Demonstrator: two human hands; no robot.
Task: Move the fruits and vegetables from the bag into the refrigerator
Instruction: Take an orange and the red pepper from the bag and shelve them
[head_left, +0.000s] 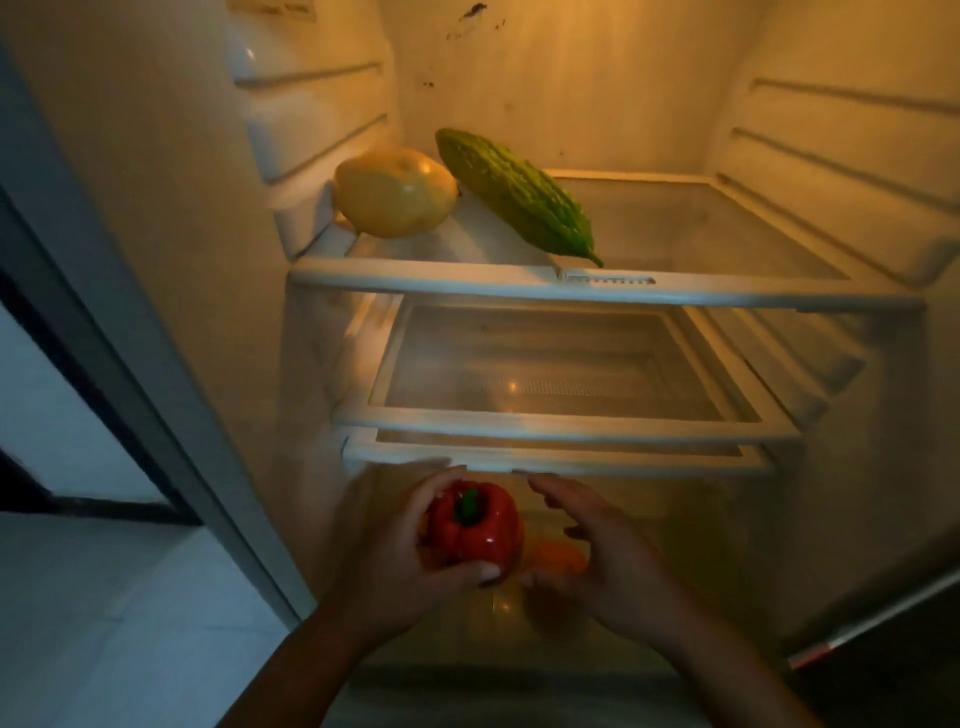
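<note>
Our left hand (395, 551) is nearest, low in the picture, its thumb and fingers curled round a glossy red bell pepper (475, 530) with the green stem pointing up at us. Our right hand (597, 551) hangs just beside the pepper with its fingers straight and relaxed, holding nothing. We cannot tell whether it touches the pepper. Both hands are in front of the refrigerator (571, 78), at its bottom compartment and just below the rim of the lowest shelf (545, 460). The bag is out of view. We judge that the pepper is about to be set down in that compartment, where a blurred orange thing (558, 558) already lies under our hands. We think the smooth skin could slip from a one-handed hold. The pepper could also land on the orange thing and roll. Our knuckles could knock the shelf rim if we lift as we push inward. Higher up, on the top shelf (467, 283), a yellow fruit (392, 192) sits by the left wall, and a bitter gourd (514, 195) lies slantwise with its tip right at the front rim. A jolt to the shelves could, we think, tip the gourd off the front or start the round fruit rolling. The dim light at the bottom makes it hard to judge where the pepper can rest.
</note>
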